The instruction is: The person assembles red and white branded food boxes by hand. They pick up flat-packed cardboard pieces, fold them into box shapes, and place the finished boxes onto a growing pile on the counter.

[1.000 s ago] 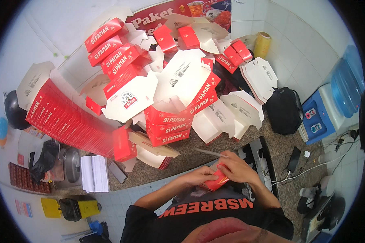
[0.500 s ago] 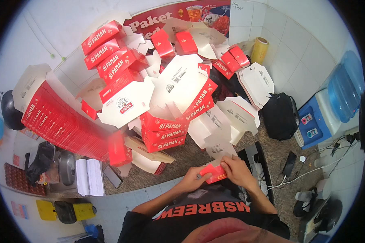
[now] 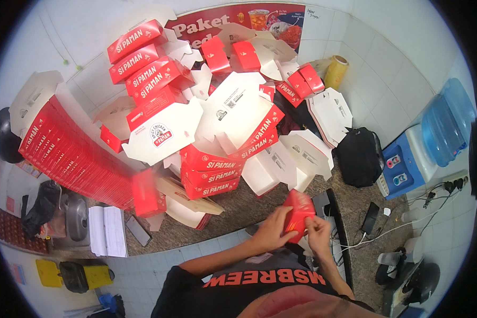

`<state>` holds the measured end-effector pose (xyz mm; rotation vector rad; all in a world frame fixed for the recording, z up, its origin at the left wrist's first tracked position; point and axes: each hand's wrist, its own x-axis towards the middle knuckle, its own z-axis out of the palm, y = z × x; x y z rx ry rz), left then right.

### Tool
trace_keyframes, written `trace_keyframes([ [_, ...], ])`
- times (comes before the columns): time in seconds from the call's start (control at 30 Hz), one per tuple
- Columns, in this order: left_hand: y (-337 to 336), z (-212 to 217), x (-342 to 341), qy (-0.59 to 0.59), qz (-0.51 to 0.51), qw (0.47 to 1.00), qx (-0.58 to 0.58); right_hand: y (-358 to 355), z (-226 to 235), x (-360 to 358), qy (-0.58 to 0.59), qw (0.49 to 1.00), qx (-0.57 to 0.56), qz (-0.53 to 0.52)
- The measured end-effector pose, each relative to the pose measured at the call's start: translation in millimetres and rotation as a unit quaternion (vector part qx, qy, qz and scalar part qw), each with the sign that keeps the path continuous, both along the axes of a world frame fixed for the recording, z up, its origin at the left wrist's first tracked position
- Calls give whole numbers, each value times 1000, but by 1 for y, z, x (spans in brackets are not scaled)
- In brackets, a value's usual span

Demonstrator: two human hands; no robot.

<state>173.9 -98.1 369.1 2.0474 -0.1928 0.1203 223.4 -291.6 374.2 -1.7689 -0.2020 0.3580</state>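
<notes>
Close in front of my body, a small red cardboard food box [image 3: 300,211] is between my two hands, tilted, its far end smeared by motion. My left hand [image 3: 272,230] grips its left side, fingers wrapped round it. On the right edge, the fingers of my right hand [image 3: 319,232] are closed. White inner card shows below the box, near my shirt. Just beyond it lie open white-lined boxes [image 3: 267,170]. Farther left are stacked red boxes [image 3: 211,177] with a large open box [image 3: 237,108] on top.
A tall leaning stack of nested red cartons [image 3: 71,153] fills the left. Folded boxes [image 3: 135,45] pile up behind. At right are a black bag [image 3: 359,158], a water dispenser [image 3: 408,159] and cables. A notebook [image 3: 107,231] and phone [image 3: 138,231] lie on the counter's left.
The box in my hands has turned, its red face now upright and its white flap no longer pointing away. My left hand moved right and up; my right hand shifted lower.
</notes>
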Motion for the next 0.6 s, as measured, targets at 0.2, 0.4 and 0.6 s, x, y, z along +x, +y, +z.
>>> trace_keyframes([
  [0.2,-5,-10,21,-59,57,993,-91,35,27,11,-5,985,169,-43],
  [0.4,13,15,25,-73,72,991,-83,30,47,47,-108,989,99,-9],
  [0.6,16,30,31,-98,106,984,-103,54,42,46,-55,980,193,9],
])
